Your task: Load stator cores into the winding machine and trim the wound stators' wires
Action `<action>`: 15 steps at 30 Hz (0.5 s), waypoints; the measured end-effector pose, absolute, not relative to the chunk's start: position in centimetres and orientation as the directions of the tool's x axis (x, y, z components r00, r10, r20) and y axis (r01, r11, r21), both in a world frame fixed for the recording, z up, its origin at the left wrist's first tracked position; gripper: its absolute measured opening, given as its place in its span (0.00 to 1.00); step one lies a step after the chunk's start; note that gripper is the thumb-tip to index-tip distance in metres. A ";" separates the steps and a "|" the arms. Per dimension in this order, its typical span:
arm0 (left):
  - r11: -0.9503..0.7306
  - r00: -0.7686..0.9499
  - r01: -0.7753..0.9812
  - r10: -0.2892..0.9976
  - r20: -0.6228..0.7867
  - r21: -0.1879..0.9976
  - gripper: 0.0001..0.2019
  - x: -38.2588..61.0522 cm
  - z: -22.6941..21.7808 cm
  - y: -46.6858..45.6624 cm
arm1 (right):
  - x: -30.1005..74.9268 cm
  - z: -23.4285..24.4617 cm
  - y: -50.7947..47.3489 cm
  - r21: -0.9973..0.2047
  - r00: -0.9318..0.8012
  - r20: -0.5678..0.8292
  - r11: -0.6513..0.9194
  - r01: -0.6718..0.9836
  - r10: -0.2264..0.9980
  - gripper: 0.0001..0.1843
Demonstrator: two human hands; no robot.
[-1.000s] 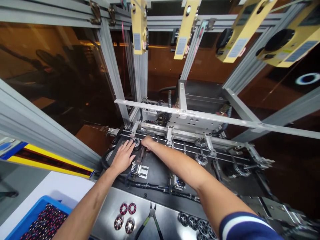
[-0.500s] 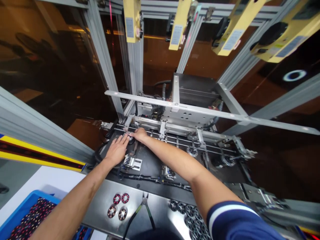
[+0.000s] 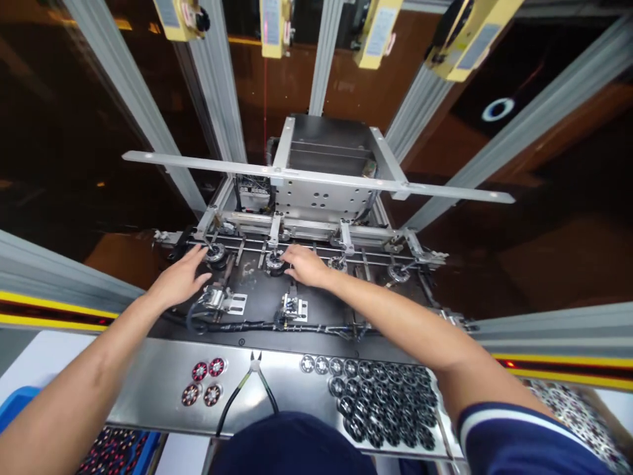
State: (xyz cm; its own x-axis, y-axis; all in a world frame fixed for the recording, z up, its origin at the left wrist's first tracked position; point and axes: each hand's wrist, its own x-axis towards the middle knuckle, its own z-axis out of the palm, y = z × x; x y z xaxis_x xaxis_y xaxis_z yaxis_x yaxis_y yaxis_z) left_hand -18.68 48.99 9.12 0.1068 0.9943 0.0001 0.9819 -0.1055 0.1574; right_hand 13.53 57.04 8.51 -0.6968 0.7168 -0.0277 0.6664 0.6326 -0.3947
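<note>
My left hand [image 3: 182, 282] is open, thumb apart from the fingers, with its fingertips beside the round metal part [image 3: 215, 253] at the leftmost station of the machine. At the second station, my right hand [image 3: 305, 265] reaches in from the right. Its thumb and forefinger are apart at the edge of another round slotted metal part [image 3: 275, 261]; whether they touch it I cannot tell. Two similar parts sit at the stations further right, the nearer one [image 3: 337, 264] partly beyond my right forearm.
On the steel ledge [image 3: 158, 369] lie several red and copper-wound motor stators [image 3: 216, 367], wire cutters [image 3: 255, 367] with spread handles, and rows of dark round parts [image 3: 380, 396]. A blue bin [image 3: 20, 399] stands lower left. A metal bar [image 3: 321, 179] crosses above the stations; yellow units [image 3: 378, 39] hang overhead.
My hands were together at the leftmost station. They have parted: the right moved to the second station, the left drew slightly away. The view has swung right.
</note>
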 end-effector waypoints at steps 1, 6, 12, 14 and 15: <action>-0.082 0.076 0.985 0.996 0.040 0.151 0.31 -18.2 10.1 48.4 | 13.0 8.0 57.0 -0.385 -0.710 -0.027 0.648 0.657 0.704 0.13; -0.069 0.029 0.978 0.979 0.201 0.198 0.26 -14.3 13.9 44.6 | 11.6 7.2 57.1 -0.381 -0.693 -0.051 0.627 0.679 0.719 0.14; -0.247 0.193 0.934 0.956 0.221 0.256 0.23 -8.3 11.5 44.8 | 11.7 7.0 58.4 -0.407 -0.481 -0.225 0.367 0.836 0.847 0.16; -0.268 0.228 0.933 0.956 0.182 0.241 0.22 -6.6 9.9 46.0 | 11.1 6.8 59.3 -0.409 -0.397 -0.330 0.249 0.878 0.856 0.16; -0.277 0.243 0.932 0.956 0.166 0.232 0.22 -5.8 9.1 46.7 | 10.8 6.7 59.8 -0.409 -0.358 -0.377 0.194 0.892 0.854 0.17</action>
State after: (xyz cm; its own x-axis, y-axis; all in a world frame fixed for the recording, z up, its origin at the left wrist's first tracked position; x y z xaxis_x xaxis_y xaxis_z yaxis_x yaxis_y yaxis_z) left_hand -5.84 46.68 9.12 0.2425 0.9559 0.1659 0.9324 -0.2769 0.2322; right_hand 10.80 59.76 6.71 -0.3583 0.8543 -0.3766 0.8917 0.1936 -0.4092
